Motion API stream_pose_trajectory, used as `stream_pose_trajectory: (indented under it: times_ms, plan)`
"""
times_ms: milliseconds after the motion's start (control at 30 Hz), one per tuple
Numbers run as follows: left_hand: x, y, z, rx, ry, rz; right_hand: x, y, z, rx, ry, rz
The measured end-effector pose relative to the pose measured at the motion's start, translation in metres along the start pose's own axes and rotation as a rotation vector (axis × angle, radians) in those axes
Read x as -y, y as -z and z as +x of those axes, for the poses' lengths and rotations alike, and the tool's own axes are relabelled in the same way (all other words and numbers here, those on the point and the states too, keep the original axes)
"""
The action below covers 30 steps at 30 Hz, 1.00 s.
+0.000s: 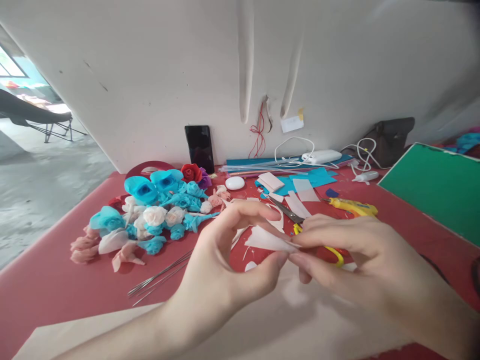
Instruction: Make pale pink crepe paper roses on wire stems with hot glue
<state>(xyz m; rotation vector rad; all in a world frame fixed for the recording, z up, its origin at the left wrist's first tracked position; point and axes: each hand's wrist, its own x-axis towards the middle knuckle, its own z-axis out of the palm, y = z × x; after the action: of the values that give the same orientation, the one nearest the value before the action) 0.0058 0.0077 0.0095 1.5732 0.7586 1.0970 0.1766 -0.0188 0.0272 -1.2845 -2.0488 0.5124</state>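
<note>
A pale pinkish-white piece of crepe paper (268, 240), narrowing to a pinched end at the right, is held between my two hands above the table. My right hand (348, 250) pinches that narrow end between thumb and fingers. My left hand (228, 265) curves around the other side, its thumb tip pressed at the paper's lower end and its index finger arched above. Whether other left fingers touch the paper from behind is hidden. Just beyond lie scissors (287, 210) with yellow handles, partly covered by my right hand.
Blue, white, pink and red paper flowers (153, 215) are heaped at the left, near thin metal wires (161, 277). A yellow glue gun (352, 206), blue paper (318, 176) and a phone (199, 147) stand or lie farther back. A green board (435, 190) is at the right.
</note>
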Motion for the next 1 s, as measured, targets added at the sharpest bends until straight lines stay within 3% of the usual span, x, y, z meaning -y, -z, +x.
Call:
stream_pose_trajectory:
  times_ms: [100, 433, 767, 1000]
  plan:
    - [0.0, 0.001, 0.001, 0.014, 0.005, 0.05, -0.002, 0.005, -0.001, 0.02, 0.037, -0.038]
    - [-0.01, 0.01, 0.012, 0.232, 0.08, 0.32, -0.019, 0.01, 0.001, 0.155, 0.235, -0.151]
    - [-0.005, 0.008, 0.013, 0.236, 0.102, 0.469, -0.024, 0.008, 0.004, 0.162, 0.261, -0.156]
    - [-0.001, 0.006, 0.014, 0.187, 0.127, 0.428, -0.021, 0.011, 0.007, 0.198, 0.145, -0.12]
